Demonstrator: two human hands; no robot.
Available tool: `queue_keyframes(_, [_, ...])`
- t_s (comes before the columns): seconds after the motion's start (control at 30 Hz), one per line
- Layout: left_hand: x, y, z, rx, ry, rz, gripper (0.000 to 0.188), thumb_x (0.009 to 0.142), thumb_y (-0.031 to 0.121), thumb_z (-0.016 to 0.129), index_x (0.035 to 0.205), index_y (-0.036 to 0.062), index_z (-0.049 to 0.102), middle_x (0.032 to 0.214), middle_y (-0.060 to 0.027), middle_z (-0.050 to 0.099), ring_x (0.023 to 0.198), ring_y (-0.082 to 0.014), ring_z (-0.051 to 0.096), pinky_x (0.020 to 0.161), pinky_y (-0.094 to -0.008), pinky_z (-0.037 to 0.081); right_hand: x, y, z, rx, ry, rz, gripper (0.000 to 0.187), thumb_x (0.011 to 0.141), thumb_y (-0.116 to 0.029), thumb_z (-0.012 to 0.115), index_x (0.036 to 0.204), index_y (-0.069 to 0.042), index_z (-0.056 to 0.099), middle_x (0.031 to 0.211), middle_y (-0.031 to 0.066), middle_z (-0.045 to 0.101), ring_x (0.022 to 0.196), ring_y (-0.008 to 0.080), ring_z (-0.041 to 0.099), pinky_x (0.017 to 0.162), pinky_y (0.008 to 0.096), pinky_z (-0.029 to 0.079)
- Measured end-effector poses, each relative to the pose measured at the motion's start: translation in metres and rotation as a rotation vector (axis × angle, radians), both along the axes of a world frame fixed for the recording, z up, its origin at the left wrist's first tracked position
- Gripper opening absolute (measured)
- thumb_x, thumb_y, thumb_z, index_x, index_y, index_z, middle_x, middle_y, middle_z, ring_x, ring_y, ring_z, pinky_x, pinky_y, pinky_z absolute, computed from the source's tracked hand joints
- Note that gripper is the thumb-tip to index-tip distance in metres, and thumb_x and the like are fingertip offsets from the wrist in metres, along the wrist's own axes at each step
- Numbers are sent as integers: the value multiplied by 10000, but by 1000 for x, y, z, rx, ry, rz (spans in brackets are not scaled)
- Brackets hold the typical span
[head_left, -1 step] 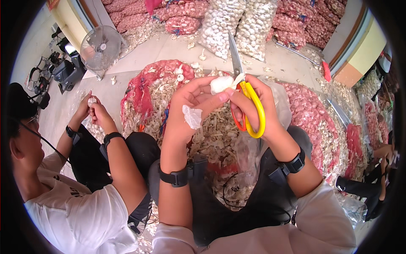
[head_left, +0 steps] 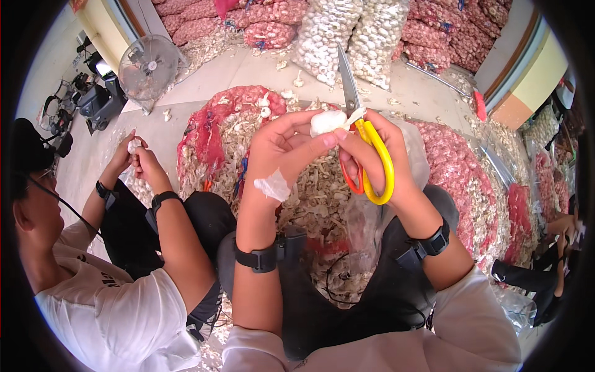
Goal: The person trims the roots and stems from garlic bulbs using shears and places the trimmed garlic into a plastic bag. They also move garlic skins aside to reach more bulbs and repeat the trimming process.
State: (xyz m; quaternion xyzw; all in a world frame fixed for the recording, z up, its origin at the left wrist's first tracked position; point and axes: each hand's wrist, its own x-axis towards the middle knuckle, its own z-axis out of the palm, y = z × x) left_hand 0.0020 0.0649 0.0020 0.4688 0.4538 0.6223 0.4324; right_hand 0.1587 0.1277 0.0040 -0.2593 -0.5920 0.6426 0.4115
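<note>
A white garlic bulb is gripped by the fingers of my left hand, in front of my chest. My right hand holds scissors with yellow and red handles, their blades pointing up and away from me. My right thumb meets my left thumb at the bulb's lower edge. A pale strip of garlic skin stands between the bulb and the scissors. Against the heel of my left hand, near the wrist, is a thin flake of garlic skin. Below my hands lies a heap of garlic peelings.
An open red mesh sack stands ahead to the left; a full garlic sack is at my right. At my left sits a co-worker with garlic in hand. Farther off are a fan and stacked garlic sacks.
The loose flake of skin has slid down from my left palm toward the wrist. Both hands, with the bulb and scissors, have shifted very slightly to the right.
</note>
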Motion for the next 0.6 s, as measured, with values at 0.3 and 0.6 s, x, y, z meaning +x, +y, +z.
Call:
queue_keyframes(0.3, [5,9,1,138,-78,-5,367,852,26,694,1206,-33,615,997,-108,703,832,-128,672,735,-253,556,5,2,16,-7,-32,-90,165,904,-176,659,941,-31,591,638,12,572,470,51,495,425,202,377])
queue_keyframes(0.6, [7,23,-4,65,-177,140,360,842,13,698,1183,-63,612,985,-120,693,846,-127,666,735,-248,549,2,7,8,184,-101,-64,80,894,-17,589,972,-12,574,672,-44,533,556,-4,439,468,179,316])
